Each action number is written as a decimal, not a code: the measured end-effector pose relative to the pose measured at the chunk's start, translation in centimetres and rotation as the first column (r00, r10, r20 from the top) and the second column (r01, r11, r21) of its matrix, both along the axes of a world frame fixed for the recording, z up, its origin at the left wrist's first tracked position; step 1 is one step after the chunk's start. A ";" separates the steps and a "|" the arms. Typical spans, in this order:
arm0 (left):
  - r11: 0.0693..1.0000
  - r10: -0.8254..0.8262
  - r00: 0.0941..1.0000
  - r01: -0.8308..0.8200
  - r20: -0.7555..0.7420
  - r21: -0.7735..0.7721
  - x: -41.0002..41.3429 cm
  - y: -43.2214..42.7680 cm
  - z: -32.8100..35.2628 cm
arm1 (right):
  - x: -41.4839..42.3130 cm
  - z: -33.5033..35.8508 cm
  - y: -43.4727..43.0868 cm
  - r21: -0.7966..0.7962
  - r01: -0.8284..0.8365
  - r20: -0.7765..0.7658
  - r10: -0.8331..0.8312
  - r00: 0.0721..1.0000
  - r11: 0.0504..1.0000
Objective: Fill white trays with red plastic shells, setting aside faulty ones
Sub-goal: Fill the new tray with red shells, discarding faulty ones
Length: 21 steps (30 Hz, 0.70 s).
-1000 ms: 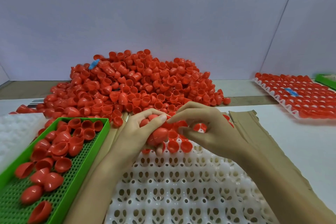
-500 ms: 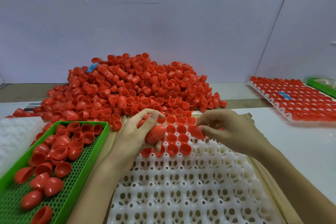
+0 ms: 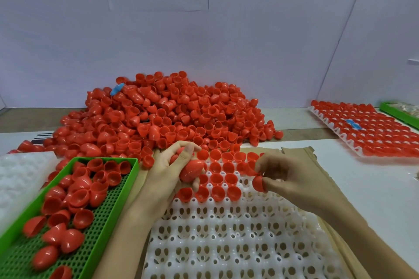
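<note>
Head view: the left hand (image 3: 167,174) is gripping a few shells (image 3: 191,171) over the tray's (image 3: 238,235) far-left part. The right hand (image 3: 292,179) is pinching one shell (image 3: 258,184) beside the filled rows. Only the far rows are holding shells, and most pockets are lying empty.

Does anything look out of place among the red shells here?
Yes. A blue piece lies near the top left of the red pile, and a second blue piece sits on the filled tray at far right. Both look odd because everything around them is red.
</note>
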<state>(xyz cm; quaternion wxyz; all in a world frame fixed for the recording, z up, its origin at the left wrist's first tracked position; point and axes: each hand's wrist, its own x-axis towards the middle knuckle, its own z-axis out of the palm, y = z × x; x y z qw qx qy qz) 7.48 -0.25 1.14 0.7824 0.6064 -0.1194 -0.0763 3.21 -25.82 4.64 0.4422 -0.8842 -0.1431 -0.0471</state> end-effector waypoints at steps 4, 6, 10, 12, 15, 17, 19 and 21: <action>1.000 0.002 1.000 -0.002 0.003 0.002 0.0 -0.2 0.1 | 0.1 -0.1 0.5 -0.081 0.037 0.034 -0.035 0.999 0.996; 1.000 -0.004 1.000 0.004 0.018 0.018 -0.1 -0.3 0.2 | 0.3 -0.4 0.5 -0.080 0.068 0.033 -0.066 0.997 0.994; 0.999 -0.029 0.999 0.027 0.039 0.040 -0.1 -0.8 0.3 | 0.5 -1.3 0.3 -0.180 0.083 0.055 -0.074 0.996 0.980; 0.998 -0.047 0.998 0.044 0.046 0.051 0.0 -1.1 0.2 | 0.9 -1.9 0.1 -0.220 0.101 0.048 -0.093 0.994 0.970; 0.997 -0.066 0.997 0.064 0.048 0.049 0.1 -1.1 0.1 | 1.4 -2.7 -0.4 -0.248 0.122 0.031 -0.118 0.993 0.961; 0.996 -0.073 0.996 0.070 0.055 0.050 0.0 -1.1 0.1 | 1.6 -3.0 -0.5 -0.265 0.116 0.031 -0.112 0.993 0.957; 0.996 -0.077 0.995 0.075 0.056 0.045 -0.1 -1.2 0.1 | 1.8 -3.3 -0.5 -0.288 0.113 0.026 -0.110 0.994 0.951; 0.997 -0.075 0.996 0.073 0.053 0.036 -0.1 -1.1 0.1 | 2.0 -3.7 -0.6 -0.310 0.110 0.021 -0.109 0.994 0.944</action>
